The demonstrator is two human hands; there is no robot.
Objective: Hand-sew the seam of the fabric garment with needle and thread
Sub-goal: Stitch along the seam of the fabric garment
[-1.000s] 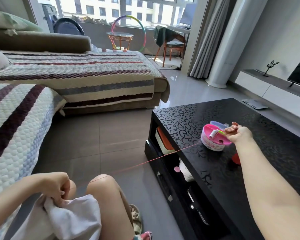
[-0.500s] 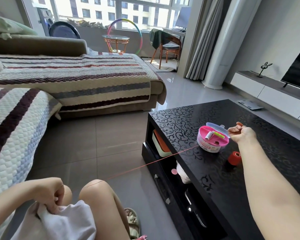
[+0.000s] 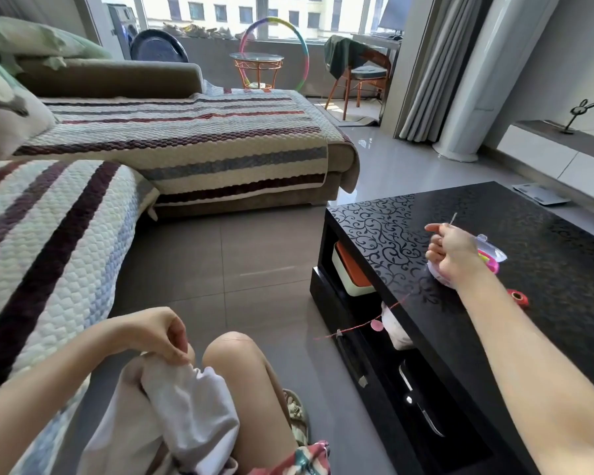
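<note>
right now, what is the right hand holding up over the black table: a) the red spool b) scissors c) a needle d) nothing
c: the right hand pinches a thin needle whose tip sticks up above it, while the red spool lies apart on the table.

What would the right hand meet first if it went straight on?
The way looks free: the right hand, pinching the needle, points across the black table top, though depth is unclear.
</note>
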